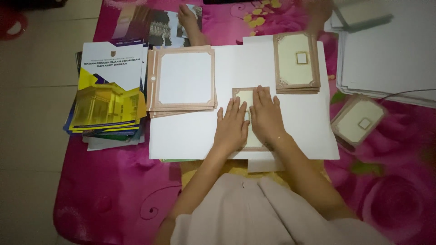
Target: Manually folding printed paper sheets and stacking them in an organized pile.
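Both of my hands lie flat, fingers together, on a small cream card with a brown ornate border [245,94] that rests on a large white sheet [190,131]. My left hand [232,125] covers the card's left part and my right hand [265,115] covers its right part. Most of the card is hidden under them. To the left lies a stack of wider cards with brown frames and white middles [184,81]. A stack of narrow cream cards with a small square window [296,61] sits beyond my right hand.
A pile of booklets with yellow, blue and white covers [109,90] lies at the left. White sheets [390,59] are stacked at the right, with another pile of cream cards [359,120] below them. Everything sits on a pink flowered mat [113,190]. Another person's foot [188,20] shows at the top.
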